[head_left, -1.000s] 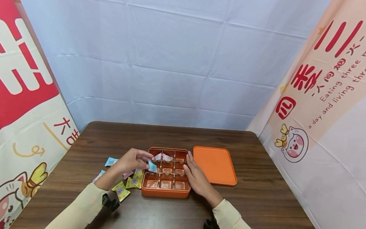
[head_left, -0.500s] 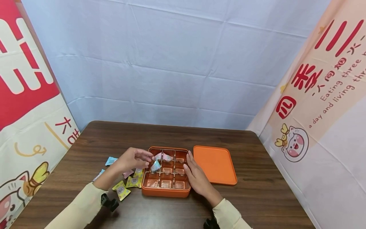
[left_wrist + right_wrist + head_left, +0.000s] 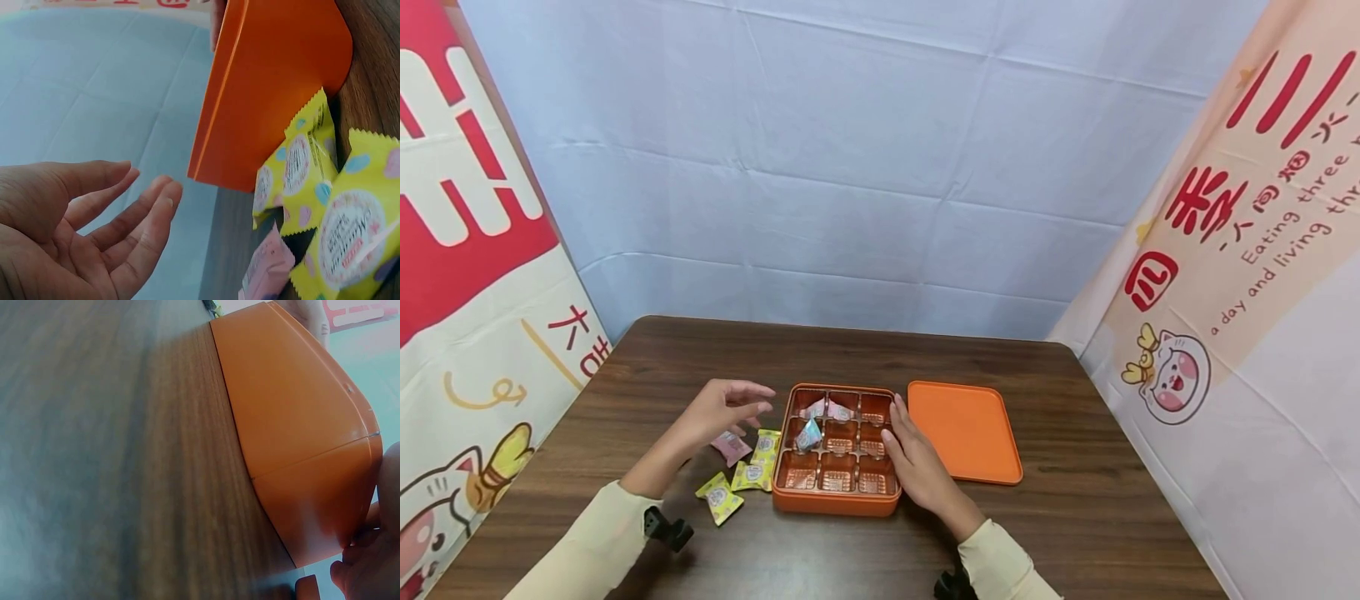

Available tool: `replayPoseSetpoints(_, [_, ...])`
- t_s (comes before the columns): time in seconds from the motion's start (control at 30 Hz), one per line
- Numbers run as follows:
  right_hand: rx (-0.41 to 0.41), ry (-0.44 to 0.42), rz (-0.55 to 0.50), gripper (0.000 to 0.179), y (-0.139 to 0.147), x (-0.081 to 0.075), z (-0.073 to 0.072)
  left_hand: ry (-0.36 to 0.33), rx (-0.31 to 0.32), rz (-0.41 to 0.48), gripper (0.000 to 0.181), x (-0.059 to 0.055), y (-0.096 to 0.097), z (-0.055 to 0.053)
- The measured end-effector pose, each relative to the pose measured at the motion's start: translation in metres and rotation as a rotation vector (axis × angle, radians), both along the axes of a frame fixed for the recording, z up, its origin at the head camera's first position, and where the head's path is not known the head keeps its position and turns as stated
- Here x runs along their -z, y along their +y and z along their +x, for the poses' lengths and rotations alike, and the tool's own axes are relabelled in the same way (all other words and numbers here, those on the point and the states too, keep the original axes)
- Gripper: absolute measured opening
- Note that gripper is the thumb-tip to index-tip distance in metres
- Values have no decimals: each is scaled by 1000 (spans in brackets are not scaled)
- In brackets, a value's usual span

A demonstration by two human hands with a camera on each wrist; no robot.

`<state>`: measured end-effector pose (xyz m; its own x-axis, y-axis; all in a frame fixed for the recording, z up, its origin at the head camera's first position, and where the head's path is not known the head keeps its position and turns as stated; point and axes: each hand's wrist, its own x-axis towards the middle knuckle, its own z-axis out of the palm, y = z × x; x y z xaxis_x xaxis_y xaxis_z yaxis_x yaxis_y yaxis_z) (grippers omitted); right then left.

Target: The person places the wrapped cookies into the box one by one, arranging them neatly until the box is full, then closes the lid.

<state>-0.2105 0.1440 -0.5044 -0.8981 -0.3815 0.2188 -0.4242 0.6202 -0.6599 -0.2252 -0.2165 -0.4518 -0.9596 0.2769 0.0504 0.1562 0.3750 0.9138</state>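
An orange box [image 3: 835,505] with a clear grid of compartments stands mid-table. Pink wrapped candies [image 3: 839,411] lie in its back-left and back-middle compartments, and a blue wrapped candy [image 3: 808,435] sits in the middle-left one. Left of the box my left hand [image 3: 718,414] hovers with loosely bent fingers, holding nothing; in the left wrist view there is a gap between thumb and fingertips. Under it on the table are a pink candy [image 3: 731,447] and several yellow candies [image 3: 719,498]. My right hand [image 3: 925,475] rests along the box's right side, fingers extended.
A flat orange lid [image 3: 962,429] lies on the wooden table [image 3: 1037,533] right of the box. A pale cloth [image 3: 850,167] hangs behind the table, with printed cloths on both sides. Black wrist cameras are strapped at both sleeves.
My left hand let go of the blue candy, now in the middle-left compartment, and moved left off the box. The loose blue candies are now hidden by that arm. The right hand stays put.
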Motion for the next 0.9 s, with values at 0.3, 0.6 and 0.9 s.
replayPoseSetpoints(0.3, [-4, 16, -20, 62, -1, -3, -2, 46, 3, -72, 27, 4, -13, -2])
replayPoseSetpoints(0.6, [-3, 19, -17, 63, -1, -2, 0, 29, -29, -192, 30, 14, -25, -2])
replayPoseSetpoints(0.9, [-2, 18, -9, 63, 0, -1, 0, 52, -50, -343, 31, 17, -29, 2])
